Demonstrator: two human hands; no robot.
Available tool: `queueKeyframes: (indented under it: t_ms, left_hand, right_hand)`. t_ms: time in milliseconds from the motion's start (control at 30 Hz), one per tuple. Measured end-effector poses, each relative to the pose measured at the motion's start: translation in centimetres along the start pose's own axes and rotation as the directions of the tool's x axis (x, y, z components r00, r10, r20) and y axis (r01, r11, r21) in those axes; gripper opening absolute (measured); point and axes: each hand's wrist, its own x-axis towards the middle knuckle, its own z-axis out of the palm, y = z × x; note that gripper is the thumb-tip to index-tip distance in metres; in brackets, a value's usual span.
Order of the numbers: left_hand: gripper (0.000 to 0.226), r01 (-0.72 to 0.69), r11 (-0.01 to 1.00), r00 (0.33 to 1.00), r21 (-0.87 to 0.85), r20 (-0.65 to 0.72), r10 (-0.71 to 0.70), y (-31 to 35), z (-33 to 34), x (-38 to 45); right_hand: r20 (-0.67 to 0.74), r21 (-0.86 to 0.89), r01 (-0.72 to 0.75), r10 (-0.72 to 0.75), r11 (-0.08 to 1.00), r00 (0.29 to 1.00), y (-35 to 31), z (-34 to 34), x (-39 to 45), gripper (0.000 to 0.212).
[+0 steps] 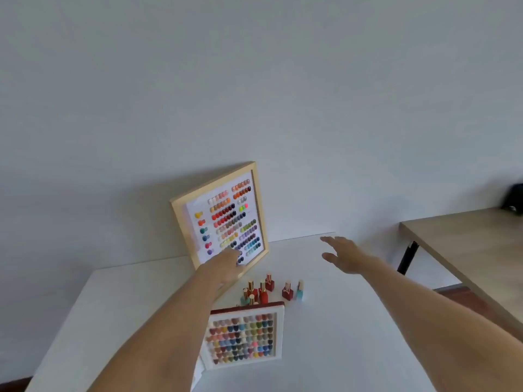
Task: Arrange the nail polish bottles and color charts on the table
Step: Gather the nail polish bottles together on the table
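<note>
A wooden-framed color chart (223,213) stands tilted against the wall at the back of the white table (353,335). My left hand (226,267) grips its lower edge. My right hand (343,254) hovers open to the right of the frame, fingers spread, touching nothing. A cluster of nail polish bottles (261,292), mostly red with gold caps, stands in front of the frame. One light blue bottle (300,290) stands at the cluster's right. A smaller white-framed color chart (244,339) lies flat near me, partly hidden by my left forearm.
A wooden table (464,250) with a black leg stands to the right, apart from the white table. A dark object (513,199) sits on its far end. A plain white wall runs behind both.
</note>
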Motion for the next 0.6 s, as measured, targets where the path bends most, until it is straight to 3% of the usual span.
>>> queueKeyframes:
  t_ms: [167, 333, 467, 600]
  left_hand:
    - [0.052, 0.086, 0.996, 0.994, 0.015, 0.059, -0.087, -1.0, 2.3, 2.3]
    - [0.038, 0.059, 0.997, 0.99, 0.045, 0.126, -0.065, -2.0, 4.1, 4.7]
    - [0.047, -0.017, 0.998, 0.987, 0.062, 0.163, 0.007, -2.2, 5.3, 6.8]
    - [0.049, -0.188, 0.974, 0.967, 0.125, 0.196, 0.161, -2.3, 7.2, 9.1]
  right_hand:
    - [0.083, 0.032, 0.002, -0.005, 0.999, 0.996, 1.4, 3.2, 2.3, 0.051]
    - [0.149, 0.058, 0.016, -0.024, 0.998, 0.989, 0.5, 6.8, 3.9, 0.048]
    - [0.171, 0.082, -0.003, -0.011, 0.997, 0.985, -0.6, 9.2, 4.6, 0.047]
    - [0.191, 0.088, -0.054, 0.036, 0.995, 0.981, -1.1, 11.4, 5.0, 0.048]
